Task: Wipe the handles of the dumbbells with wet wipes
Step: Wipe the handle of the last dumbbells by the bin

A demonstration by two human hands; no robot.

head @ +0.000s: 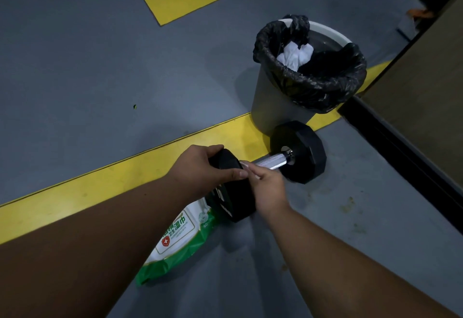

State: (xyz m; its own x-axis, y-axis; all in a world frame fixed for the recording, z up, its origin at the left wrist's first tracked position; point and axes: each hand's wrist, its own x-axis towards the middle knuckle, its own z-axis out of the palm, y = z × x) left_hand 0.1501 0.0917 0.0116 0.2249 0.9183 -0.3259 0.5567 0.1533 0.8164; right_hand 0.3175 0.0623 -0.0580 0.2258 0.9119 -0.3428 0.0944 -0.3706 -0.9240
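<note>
Your left hand [200, 167] is curled over the top of the near head of the dumbbell [270, 167], fingers wrapped across its far rim and thumb laid along the near edge, so it grips that black weight from above. Your right hand [269, 187] sits just beside it, at the near end of the handle [271, 161], with its fingers bent in toward the bar; a thin pale sliver shows at the fingertips, but you cannot tell whether that is a wipe or how firmly the fingers close round the bar. The dumbbell lies on the floor [100, 79] across a broad yellow stripe [112, 179]; its heads are matte black, many-sided and rubbery in look, and the handle is bright metal with a fine knurled texture and a smooth polished collar at the far head. The far head touches or nearly touches the base of a round grey bin [270, 107]. The bin carries a crinkled, glossy black liner [325, 87] folded over its rim, and a crumpled white wipe [295, 55] lies inside. Under your left forearm, against the near head, lies a soft green and white pack of wet wipes [175, 240], its film wrinkled at the sealed end. The floor is smooth blue-grey, with a yellow triangle [170, 4] painted further off and some brownish specks to the right. A dark-edged brown panel [426, 92] stands at the right.
</note>
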